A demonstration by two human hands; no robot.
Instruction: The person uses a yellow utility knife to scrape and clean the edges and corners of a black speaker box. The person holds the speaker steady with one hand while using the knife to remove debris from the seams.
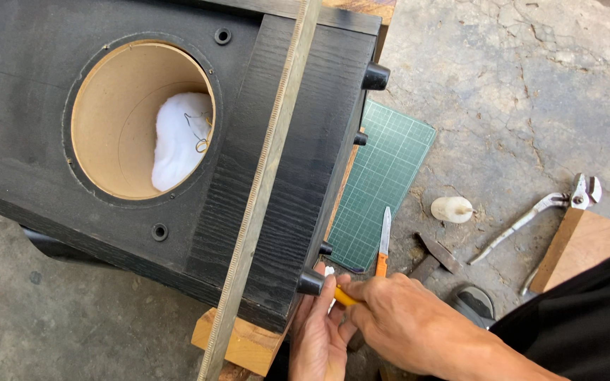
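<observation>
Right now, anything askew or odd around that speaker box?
The long ruler lies slanted across the black speaker box, overhanging its near edge. White stuffing with a loose wire shows inside the round cutout. Pliers lie on bare concrete.

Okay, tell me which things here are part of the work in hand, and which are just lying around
In use: black speaker cabinet, long ruler, orange-handled knife in the right hand, left hand beside it.
Lying about: green cutting mat, pincers, hammer, white knob, wood block.

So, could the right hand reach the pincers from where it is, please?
Probably yes: the right hand grips an orange knife, but the pincers lie on open floor to its right with only a hammer between.
</observation>
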